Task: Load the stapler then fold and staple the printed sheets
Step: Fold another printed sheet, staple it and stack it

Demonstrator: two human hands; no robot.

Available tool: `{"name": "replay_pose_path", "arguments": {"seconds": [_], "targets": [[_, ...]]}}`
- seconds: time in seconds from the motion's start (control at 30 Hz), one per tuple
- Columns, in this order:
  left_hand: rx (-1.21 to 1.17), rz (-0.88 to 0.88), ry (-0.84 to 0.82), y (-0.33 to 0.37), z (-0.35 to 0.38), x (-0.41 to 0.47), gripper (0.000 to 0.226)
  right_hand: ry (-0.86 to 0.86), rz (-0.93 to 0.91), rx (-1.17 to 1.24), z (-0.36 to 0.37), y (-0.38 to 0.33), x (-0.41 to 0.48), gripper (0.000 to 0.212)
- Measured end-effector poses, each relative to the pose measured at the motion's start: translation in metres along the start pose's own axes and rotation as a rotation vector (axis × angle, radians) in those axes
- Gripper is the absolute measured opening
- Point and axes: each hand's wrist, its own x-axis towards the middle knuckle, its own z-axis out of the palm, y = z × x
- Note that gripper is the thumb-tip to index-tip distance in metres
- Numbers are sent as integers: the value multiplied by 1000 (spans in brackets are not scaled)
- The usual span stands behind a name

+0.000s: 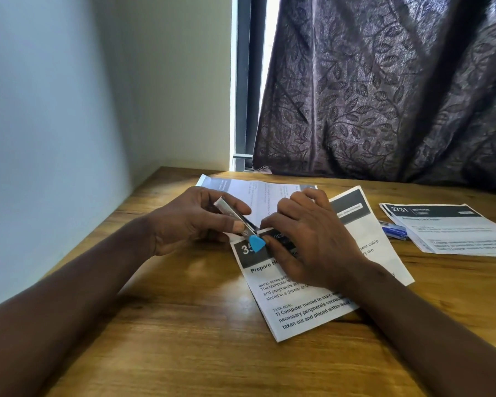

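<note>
1. The left hand (195,222) grips a slim silver stapler (235,216), thumb on top and fingers curled beneath. It holds it just above the table (184,339), tilted with the far end raised.
2. The right hand (309,247) pinches the stapler's near end, thumb and forefinger closing beside the blue tab (257,243). So both hands are clamped on the one tool.
3. A printed sheet (298,308) lies under the hands, and another (258,193) lies behind them. A stack (453,230) sits well apart to the right, with a small blue box (395,232) touching its left edge.
4. My judgement is that the loading step is in hand. The sheets lie loose, and I see no staple in them.
5. Whether staples are already in the channel I cannot tell, since the fingers hide it.
6. Next, the right hand likely needs a steady pull or push on the tab along the stapler's length while the left keeps it from twisting. If the channel is empty, the blue box probably holds the refill.
</note>
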Motion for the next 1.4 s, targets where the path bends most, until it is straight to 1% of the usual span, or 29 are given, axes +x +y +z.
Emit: {"name": "replay_pose_path", "arguments": {"seconds": [0.07, 0.2, 0.27, 0.47, 0.57, 0.77, 0.9, 1.03, 1.27, 1.4], "targets": [[-50, 1, 14, 0, 1, 0, 27, 3, -4, -6, 0, 1, 0, 30], [-66, -16, 20, -1, 3, 1, 41, -5, 1, -6, 2, -1, -1, 32], [-71, -16, 17, -1, 4, 2, 43, -8, 2, -1, 2, -1, -1, 32], [-33, -1, 66, -2, 9, 3, 36, 7, 0, 16, 0, -3, 0, 34], [-32, -7, 51, 0, 13, 1, 35, -10, 2, 4, 1, -3, 0, 36], [-90, -10, 87, -1, 13, 4, 31, 11, 41, 28, 3, 0, -1, 26], [-120, -6, 77, -1, 15, 4, 37, 18, 44, 41, 4, 1, -1, 25], [-65, 11, 118, 1, 21, 5, 26, 9, 57, 41, 4, 0, -1, 28], [44, 17, 163, 2, 27, 8, 27, -2, 70, 52, 5, 1, -2, 29], [63, 16, 182, 2, 30, 8, 26, 5, 66, 69, 4, -1, -2, 34]]}}
